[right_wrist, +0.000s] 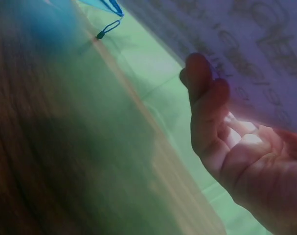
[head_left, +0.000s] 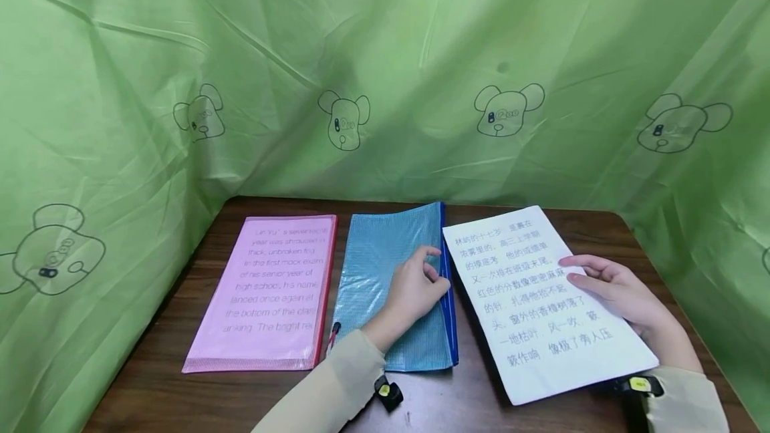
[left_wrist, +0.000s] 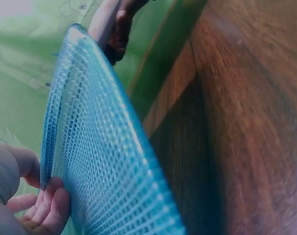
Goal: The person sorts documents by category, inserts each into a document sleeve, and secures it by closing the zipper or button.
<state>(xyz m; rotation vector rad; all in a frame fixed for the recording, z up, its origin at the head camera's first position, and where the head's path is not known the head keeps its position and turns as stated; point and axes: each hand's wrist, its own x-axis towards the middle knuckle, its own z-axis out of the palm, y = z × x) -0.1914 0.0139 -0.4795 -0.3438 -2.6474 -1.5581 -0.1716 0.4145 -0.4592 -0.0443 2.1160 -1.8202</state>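
White paper [head_left: 517, 306] up in your R hand [head_left: 625, 296]; blue mesh pouch [head_left: 373, 279] edge in your L hand [head_left: 415, 286].
Paper's prob. light, a bit floppy, easy to crease: best held flat by the side margin, where your R thumb's on top w/ fingers under, clamped on it. Pouch sits under your L hand, just L of the paper; looks thin, bendy, maybe slick, so take it by the rim, where L thumb + fingers pinch the mesh btwn them. L forearm angles in over the near end. Pink pouch [head_left: 265, 286] lies L of that hand.
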